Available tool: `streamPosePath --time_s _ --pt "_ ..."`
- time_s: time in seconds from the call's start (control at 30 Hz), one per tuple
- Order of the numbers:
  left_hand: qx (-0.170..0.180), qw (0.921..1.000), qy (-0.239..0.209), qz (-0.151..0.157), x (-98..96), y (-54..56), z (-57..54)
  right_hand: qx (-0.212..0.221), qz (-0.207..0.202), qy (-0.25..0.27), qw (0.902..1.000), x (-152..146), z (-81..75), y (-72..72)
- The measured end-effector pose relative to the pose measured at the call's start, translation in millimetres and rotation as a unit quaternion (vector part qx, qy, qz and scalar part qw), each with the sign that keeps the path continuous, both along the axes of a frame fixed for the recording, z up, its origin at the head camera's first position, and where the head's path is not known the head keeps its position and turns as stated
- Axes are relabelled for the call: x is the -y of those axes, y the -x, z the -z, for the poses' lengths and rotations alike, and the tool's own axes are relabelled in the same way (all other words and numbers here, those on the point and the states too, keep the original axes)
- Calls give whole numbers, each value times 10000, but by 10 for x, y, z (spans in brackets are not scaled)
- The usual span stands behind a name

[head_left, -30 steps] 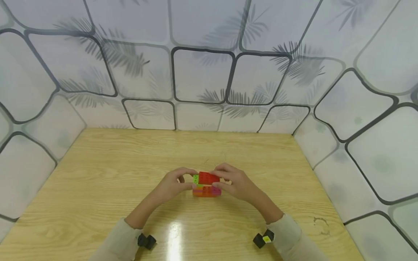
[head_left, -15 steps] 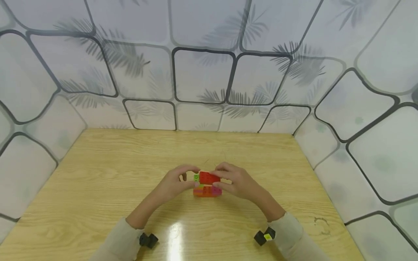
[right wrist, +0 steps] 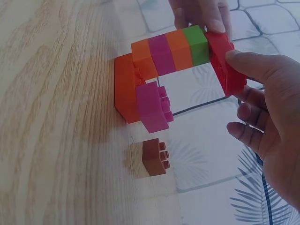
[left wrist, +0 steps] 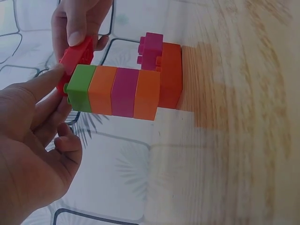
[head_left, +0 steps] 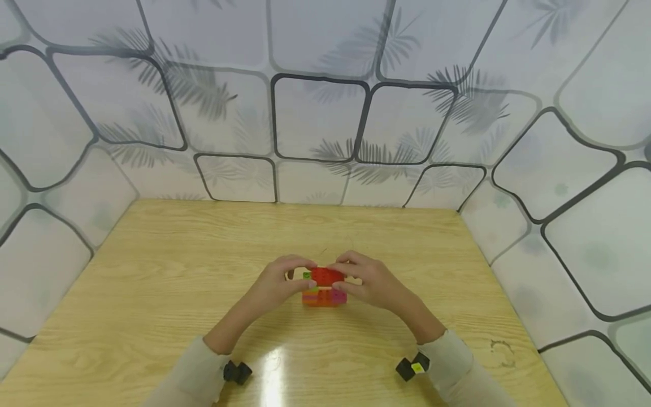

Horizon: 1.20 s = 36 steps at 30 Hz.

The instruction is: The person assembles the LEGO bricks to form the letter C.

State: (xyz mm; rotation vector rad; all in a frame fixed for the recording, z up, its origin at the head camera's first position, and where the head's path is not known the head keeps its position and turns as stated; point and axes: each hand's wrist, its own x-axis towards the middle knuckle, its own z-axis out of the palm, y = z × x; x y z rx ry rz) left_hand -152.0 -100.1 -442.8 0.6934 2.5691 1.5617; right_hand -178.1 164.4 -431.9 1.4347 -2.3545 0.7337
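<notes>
A: What do we find on the left of the desk (head_left: pixel 152 271)?

B: We see a pale sleeve (head_left: pixel 188 373) with a black device (head_left: pixel 237 372) at its cuff, then the left hand (head_left: pixel 280 285), its thumb and a finger pinching the left end of the red brick (head_left: pixel 327 276).

A: And what do we meet beside that hand?

B: We come to bricks stacked up from the left part of the base brick (left wrist: pixel 172 77): a lower orange brick (left wrist: pixel 146 96), a magenta brick (left wrist: pixel 124 93), an upper orange brick (left wrist: pixel 101 91) and a green brick (left wrist: pixel 82 89).

A: So where do we place the red brick?

B: We find it up at the green brick, reaching rightward above the base brick. We cannot tell whether it is pressed fully home.

A: What do we see below it?

B: A pink brick (right wrist: pixel 152 108) on the base brick's right part, well apart from the red one.

A: And further right?

B: We reach the right hand (head_left: pixel 373 282), pinching the red brick's right end. In the right wrist view we also spot a brown brick (right wrist: pixel 153 157) on the desk, apart from the base brick.
</notes>
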Motion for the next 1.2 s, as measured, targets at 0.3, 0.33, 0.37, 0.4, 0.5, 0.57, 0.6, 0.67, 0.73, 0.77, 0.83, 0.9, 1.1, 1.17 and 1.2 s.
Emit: streamPosePath --time_s 0.3,0.33,0.37,0.4,0.5,0.57,0.6,0.67,0.73,0.77,0.83,0.9,1.1,1.17,1.2 --pt "-213 9984 487 -193 -36 -13 -18 440 159 173 9988 -19 -3 -19" --pt "-231 9979 573 -214 -35 -16 -25 507 150 215 9984 -18 -1 -21" --pt "-248 9974 645 -227 -35 -18 -35 557 135 250 9980 -16 3 -22" --pt "-262 9968 723 -240 -32 -19 -42 613 130 271 9977 -13 7 -24" --pt "-259 9951 917 -253 -24 -19 -63 776 116 308 9964 -1 13 -37" --pt "-221 9949 953 -227 -18 -14 -70 865 161 307 9956 4 20 -49" --pt "-188 9952 943 -200 -14 -10 -68 919 184 318 9951 6 20 -56" --pt "-156 9957 898 -135 -9 3 -53 1001 217 340 9942 7 21 -68" --pt "-111 9965 826 -99 -10 9 -40 1035 249 345 9937 9 21 -75" --pt "-121 9967 794 -90 -12 10 -33 1050 248 358 9935 13 20 -78" --pt "-163 9970 750 -93 -20 10 -20 1030 237 371 9937 18 20 -82" --pt "-184 9972 712 -135 -33 4 -17 1025 231 382 9937 14 29 -82" --pt "-26 9986 512 -157 -54 -2 0 1695 346 682 9826 -99 123 -18" --pt "28 9988 469 -152 -53 -5 0 2122 567 903 9714 -155 171 33" --pt "38 9989 452 -145 -51 -8 0 2317 715 1003 9650 -181 199 62"
